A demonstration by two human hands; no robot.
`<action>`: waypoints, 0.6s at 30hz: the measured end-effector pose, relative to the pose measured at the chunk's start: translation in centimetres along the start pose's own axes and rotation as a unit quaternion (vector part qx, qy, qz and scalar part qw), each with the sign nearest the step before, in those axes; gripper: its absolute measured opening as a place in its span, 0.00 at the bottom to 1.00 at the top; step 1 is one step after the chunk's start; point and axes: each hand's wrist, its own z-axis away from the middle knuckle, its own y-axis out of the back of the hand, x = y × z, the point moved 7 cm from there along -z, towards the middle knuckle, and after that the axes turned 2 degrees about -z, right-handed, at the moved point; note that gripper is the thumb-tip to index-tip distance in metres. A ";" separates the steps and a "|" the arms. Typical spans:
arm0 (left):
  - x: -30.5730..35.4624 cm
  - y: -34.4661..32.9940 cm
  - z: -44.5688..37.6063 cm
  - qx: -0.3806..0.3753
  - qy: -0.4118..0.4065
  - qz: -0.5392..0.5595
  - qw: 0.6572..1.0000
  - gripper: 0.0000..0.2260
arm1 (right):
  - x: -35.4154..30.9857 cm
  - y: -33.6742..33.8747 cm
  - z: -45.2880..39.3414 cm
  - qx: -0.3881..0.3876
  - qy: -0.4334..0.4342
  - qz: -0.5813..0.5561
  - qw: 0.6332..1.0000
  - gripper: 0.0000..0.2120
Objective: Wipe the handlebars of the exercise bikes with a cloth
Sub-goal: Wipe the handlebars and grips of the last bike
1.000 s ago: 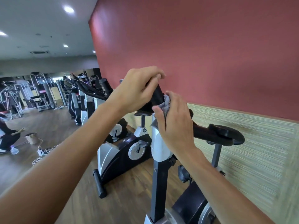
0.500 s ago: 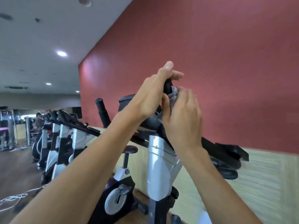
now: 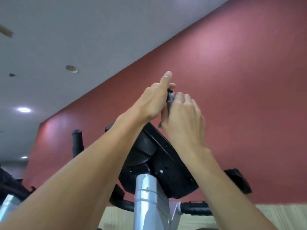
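Observation:
I look up at the nearest exercise bike from below: a silver post (image 3: 149, 195) carries a black console housing (image 3: 159, 161). My left hand (image 3: 155, 100) grips the tip of the upright black handlebar (image 3: 169, 90), thumb pointing up. My right hand (image 3: 182, 120) holds a grey cloth (image 3: 171, 98) against the handlebar just below that tip, fingers curled round it. Most of the handlebar and cloth is hidden by both hands. Another black handlebar end (image 3: 77, 141) stands upright at left.
A dark red wall (image 3: 232, 80) rises right behind the bike, with a pale woven panel (image 3: 274, 214) below it. Parts of a neighbouring bike (image 3: 11, 188) show at the far left. Black horizontal grips (image 3: 196, 208) cross under the console. The ceiling fills the upper left.
My view has tilted sharply upward; floor and the row of bikes have dropped out of sight. Both hands have slid up the handlebar toward its tip, cloth still held in the right hand.

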 end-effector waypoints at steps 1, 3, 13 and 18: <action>-0.1 0.1 0.0 0.003 -0.001 -0.004 1.000 0.29 | 0.1 0.0 0.2 0.005 0.003 -0.002 1.000 0.18; 0.0 -0.1 0.1 0.002 -0.007 -0.034 0.999 0.30 | 1.5 0.6 2.7 0.018 0.009 -0.019 1.000 0.18; 0.5 -1.0 0.2 0.088 -0.028 -0.215 0.972 0.28 | 6.5 0.9 8.4 0.080 0.073 -0.069 0.992 0.29; 1.3 -1.8 1.9 0.166 -0.098 -0.414 0.890 0.24 | 5.8 0.2 7.8 0.109 0.115 -0.097 0.982 0.26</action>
